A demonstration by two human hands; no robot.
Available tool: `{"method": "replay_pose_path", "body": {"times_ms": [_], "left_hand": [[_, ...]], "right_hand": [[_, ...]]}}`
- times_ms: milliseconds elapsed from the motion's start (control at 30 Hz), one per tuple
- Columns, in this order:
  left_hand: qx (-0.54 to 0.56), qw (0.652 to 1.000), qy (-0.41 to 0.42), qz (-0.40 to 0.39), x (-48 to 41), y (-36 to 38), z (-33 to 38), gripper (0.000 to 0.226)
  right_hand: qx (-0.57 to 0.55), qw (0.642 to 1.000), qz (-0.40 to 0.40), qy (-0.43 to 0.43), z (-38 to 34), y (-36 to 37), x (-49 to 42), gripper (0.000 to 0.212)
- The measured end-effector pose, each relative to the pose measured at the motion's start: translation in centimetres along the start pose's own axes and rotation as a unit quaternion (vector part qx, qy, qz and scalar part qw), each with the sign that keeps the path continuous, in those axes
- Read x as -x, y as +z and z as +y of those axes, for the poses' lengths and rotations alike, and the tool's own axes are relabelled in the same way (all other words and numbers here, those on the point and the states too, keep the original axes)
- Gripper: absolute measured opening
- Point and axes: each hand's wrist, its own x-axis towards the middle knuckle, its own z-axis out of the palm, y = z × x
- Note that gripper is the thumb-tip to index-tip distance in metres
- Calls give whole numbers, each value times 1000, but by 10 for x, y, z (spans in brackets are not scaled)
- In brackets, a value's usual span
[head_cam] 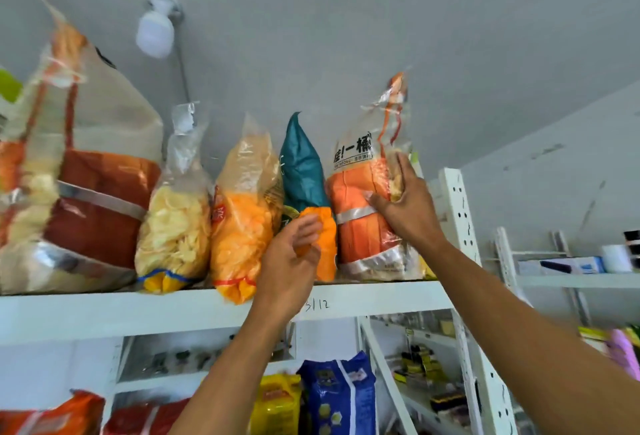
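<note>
The top shelf [173, 310] is white, and 5 snack bags stand on it in a row. The orange bag [356, 226] is the last one on the right, standing up just beside the white post [460, 213]. Its top part is clear and has black writing on it.

The right hand [405, 206] holds this bag. The thumb lies on the front and the fingers go up along the bag's right side.

The left hand [291, 261] is lower down, in front of the orange bottom of the teal bag [301, 164]. Its fingers are softly bent and hold nothing. It is blurry, so I cannot tell if it touches the bag. The teal bag leans right next to the orange bag.

To the left stand a yellow bag [239, 226], a pale chips bag [173, 223] and a big red bag [97, 192]. A light bulb [154, 32] hangs from the ceiling. On the shelf below stands a blue bag [339, 396].
</note>
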Motion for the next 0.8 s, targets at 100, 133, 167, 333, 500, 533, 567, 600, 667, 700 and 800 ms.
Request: {"method": "replay_pose_path", "body": {"times_ms": [100, 133, 167, 333, 500, 533, 567, 600, 667, 700, 800], "left_hand": [[4, 1000, -8, -12, 2, -14, -1, 42], [5, 1000, -12, -18, 2, -17, 0, 42], [6, 1000, -15, -27, 3, -19, 0, 42], [15, 998, -15, -57, 11, -29, 2, 43], [52, 997, 28, 52, 16, -36, 5, 33], [57, 994, 40, 81, 17, -38, 6, 32], [61, 993, 48, 95, 17, -40, 7, 32], [59, 993, 48, 95, 17, -41, 8, 33], [50, 995, 28, 77, 15, -42, 8, 38], [52, 996, 19, 75, 14, -43, 8, 40], [87, 992, 15, 94, 13, -48, 8, 34]], "right_hand": [[20, 1000, 2, 19, 12, 30, -1, 89], [23, 999, -2, 30, 15, 37, -1, 88], [33, 999, -7, 39, 18, 42, -2, 87], [104, 986, 114, -69, -5, 46, 9, 81], [-36, 995, -98, -9, -56, 78, 30, 80], [-31, 990, -136, 27, -59, 87, 32, 91], [-23, 988, -145, 46, -61, 95, 34, 99], [-15, 990, -132, 54, -61, 102, 37, 105], [-2, 995, -89, 54, -60, 111, 41, 108], [3, 996, -76, 51, -60, 112, 43, 106], [38, 997, -51, 33, -66, 104, 50, 103]]}}
